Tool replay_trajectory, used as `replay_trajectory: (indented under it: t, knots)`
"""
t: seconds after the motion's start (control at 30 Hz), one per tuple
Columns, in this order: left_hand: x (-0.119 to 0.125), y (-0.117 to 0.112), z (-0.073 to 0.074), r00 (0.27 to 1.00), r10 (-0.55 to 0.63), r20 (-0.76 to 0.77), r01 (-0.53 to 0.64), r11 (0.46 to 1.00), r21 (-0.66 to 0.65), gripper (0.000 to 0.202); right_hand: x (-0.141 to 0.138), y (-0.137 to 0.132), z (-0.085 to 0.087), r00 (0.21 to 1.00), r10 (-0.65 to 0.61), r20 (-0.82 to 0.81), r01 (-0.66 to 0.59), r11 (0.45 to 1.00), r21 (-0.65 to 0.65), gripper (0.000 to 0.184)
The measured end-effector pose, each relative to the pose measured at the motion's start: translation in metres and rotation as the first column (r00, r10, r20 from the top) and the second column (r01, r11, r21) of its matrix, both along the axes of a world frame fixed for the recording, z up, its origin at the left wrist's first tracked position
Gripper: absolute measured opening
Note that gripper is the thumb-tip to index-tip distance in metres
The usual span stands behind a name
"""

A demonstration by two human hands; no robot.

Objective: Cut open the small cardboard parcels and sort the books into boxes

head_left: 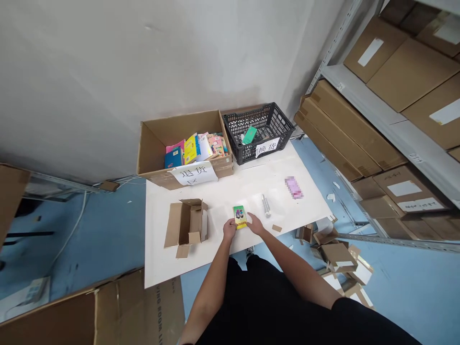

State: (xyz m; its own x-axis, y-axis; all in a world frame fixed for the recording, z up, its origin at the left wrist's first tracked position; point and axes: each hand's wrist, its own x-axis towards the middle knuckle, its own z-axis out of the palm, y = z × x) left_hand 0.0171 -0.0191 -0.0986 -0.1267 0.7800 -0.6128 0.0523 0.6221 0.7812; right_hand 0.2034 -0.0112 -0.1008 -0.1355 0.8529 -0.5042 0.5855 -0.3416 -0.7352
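We look down on a white worktop: a big box of books and a black crate at its far edge, a small open carton nearer. Our left hand and right hand together grip a green-yellow booklet by the front edge.

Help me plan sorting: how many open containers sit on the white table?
3: a large cardboard box at the back left, a black crate to its right, and a small opened box near the left hand. None looks hidden.
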Motion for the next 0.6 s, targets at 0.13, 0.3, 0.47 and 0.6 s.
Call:
replay_trajectory:
  t: [0.13, 0.3, 0.47, 0.6]
  knots:
    - [-0.017, 0.009, 0.038, 0.995, 0.005, 0.095, -0.016, 0.994, 0.109, 0.058, 0.002, 0.03, 0.03, 0.929, -0.298, -0.219, 0.261, 0.948, -0.184, 0.078]
    - [-0.045, 0.038, 0.11, 0.966, -0.114, 0.231, 0.036, 0.948, 0.316, 0.078, 0.0, 0.08, 0.101, 0.731, -0.28, -0.622, 0.24, 0.959, -0.149, 0.061]
    - [-0.057, 0.068, 0.181, 0.949, -0.179, 0.258, 0.041, 0.886, 0.462, 0.083, 0.002, 0.111, 0.181, 0.635, -0.151, -0.758, 0.18, 0.983, -0.044, 0.057]
    - [-0.056, 0.082, 0.221, 0.977, -0.155, 0.146, 0.049, 0.83, 0.556, 0.077, 0.007, 0.118, 0.222, 0.612, -0.085, -0.786, 0.136, 0.991, -0.001, 0.056]
